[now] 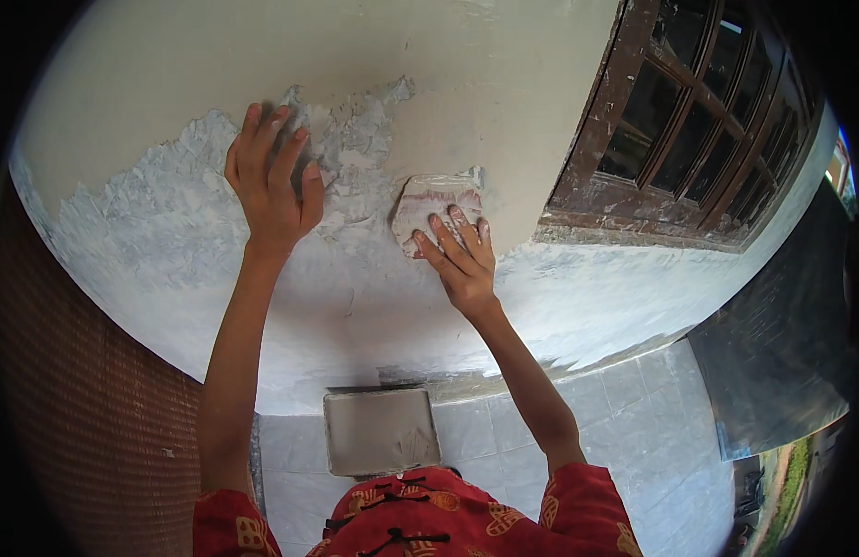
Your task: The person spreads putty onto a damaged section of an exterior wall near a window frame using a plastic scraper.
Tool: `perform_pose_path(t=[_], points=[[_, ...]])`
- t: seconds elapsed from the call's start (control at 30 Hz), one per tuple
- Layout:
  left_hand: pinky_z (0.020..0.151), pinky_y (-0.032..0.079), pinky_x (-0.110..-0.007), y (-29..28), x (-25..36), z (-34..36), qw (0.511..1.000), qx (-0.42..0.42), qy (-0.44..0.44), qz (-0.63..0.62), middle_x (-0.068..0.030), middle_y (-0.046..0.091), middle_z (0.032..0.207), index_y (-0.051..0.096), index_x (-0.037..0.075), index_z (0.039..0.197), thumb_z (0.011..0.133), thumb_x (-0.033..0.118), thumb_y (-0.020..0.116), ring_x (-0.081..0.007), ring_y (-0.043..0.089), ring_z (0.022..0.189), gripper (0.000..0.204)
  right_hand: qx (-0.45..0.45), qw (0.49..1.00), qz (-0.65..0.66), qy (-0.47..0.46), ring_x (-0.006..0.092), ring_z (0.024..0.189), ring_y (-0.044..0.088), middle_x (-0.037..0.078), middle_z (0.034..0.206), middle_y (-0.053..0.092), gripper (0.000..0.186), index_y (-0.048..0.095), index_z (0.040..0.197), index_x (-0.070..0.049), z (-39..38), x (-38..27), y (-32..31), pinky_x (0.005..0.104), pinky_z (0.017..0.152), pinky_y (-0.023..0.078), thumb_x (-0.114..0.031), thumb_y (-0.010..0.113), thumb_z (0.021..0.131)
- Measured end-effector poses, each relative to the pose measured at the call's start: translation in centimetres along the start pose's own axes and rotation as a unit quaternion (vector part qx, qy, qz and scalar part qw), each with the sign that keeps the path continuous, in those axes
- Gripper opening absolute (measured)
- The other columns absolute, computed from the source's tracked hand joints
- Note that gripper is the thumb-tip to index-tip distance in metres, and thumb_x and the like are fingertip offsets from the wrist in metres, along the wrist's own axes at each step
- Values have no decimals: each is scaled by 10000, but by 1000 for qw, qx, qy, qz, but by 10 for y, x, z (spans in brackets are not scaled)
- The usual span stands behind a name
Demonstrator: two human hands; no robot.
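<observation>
My left hand [270, 190] is raised to the wall [132, 102] with fingers stretched out, over or against a rough patch of pale grey plaster [188, 176]. It holds nothing that I can see. To its right, my right hand [462, 265] presses a flat plaster-smeared spreader [437, 200] against the wall. The fingers lie over the spreader's lower part, and the thumb is mostly hidden. Pale plaster clings to the spreader's face and upper edge, with a reddish band across it. Smoother beige coating covers the wall above the rough patch.
Below, close to my body, a rectangular tray [328, 438] holds grey-beige plaster. A brown wooden window frame [582, 190] with dark panes sits at upper right. Grey tiles [624, 408] cover the floor. Brown woven matting [95, 399] lies left; a dark sheet [773, 343] stands right.
</observation>
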State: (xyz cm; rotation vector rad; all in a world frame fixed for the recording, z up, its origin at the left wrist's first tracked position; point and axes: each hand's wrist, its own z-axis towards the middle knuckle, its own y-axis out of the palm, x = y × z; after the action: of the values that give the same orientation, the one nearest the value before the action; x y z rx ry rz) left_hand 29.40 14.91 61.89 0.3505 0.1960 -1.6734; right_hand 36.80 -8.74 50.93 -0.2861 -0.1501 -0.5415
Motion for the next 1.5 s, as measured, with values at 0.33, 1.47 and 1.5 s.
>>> perform_pose_path(t=[0.33,1.47,1.5], points=[[997,237,-432,1,-3,1,1000,4,4,8,-140,478,1271,444,82,1231,898,197,465,-336,334,1296,353,-75,997,2,-2,172,1083,548,-62,1199,597,314,687,1068,-237,2,6,-7,394,907,427,-197,651,759],[1041,179,-418,2,2,34,989,35,-98,104,-81,443,1354,460,97,1327,929,250,400,-306,307,1322,431,169,928,178,281,157,867,642,187,986,662,369,547,1221,28,68,33,-76,260,647,538,17,579,853],[1040,181,-416,1,0,34,989,33,-94,109,-81,444,1353,459,96,1328,931,251,397,-306,310,1321,431,226,917,171,281,152,867,638,187,978,664,366,544,1214,46,69,34,-78,258,654,535,14,585,852]])
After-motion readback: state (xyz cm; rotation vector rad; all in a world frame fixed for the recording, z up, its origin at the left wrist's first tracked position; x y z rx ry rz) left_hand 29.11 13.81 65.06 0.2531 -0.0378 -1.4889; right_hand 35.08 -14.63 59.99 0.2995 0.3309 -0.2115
